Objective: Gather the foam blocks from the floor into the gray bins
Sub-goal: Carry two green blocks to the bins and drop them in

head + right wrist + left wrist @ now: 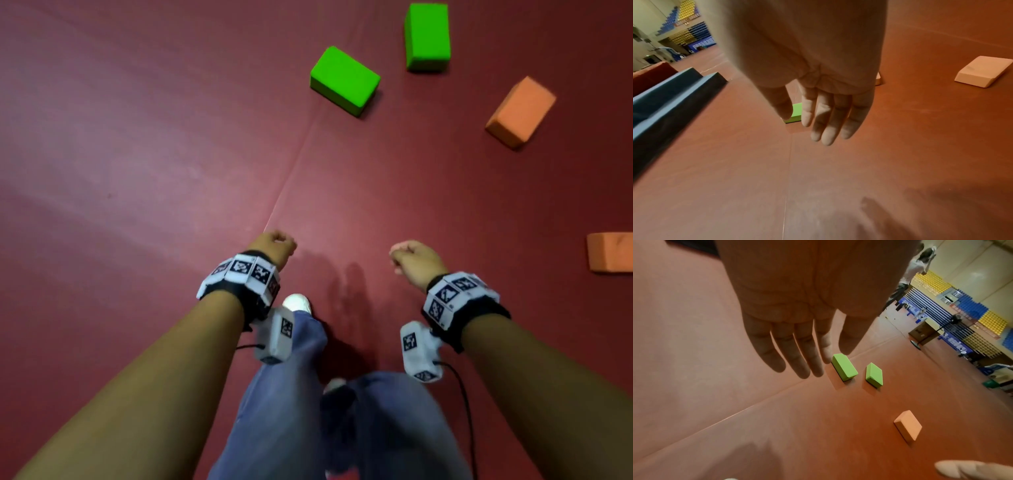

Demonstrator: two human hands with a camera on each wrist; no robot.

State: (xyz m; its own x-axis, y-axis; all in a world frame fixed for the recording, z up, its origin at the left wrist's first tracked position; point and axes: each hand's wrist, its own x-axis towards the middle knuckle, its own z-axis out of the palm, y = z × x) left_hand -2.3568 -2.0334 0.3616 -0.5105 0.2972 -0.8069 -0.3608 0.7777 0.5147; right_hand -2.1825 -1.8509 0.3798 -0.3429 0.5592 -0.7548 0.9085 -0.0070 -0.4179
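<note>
Plainly, both hands, left [807, 305] and right [818, 81], hung loose and empty; nearest green block [344, 80] suited a two-sided grasp.

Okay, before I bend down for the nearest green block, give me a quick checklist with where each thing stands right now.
1. Left hand free: ok, fingers straight, holding nothing.
2. Right hand free: ok, relaxed, empty.
3. Nearest green block reachable: not ok, it lies ahead, out of arm's reach.
4. Path across the floor to it: ok, nothing lies between.
5. Other blocks located: ok, second green block, orange block.
6. Gray bin position: cannot tell, none in view.
</note>
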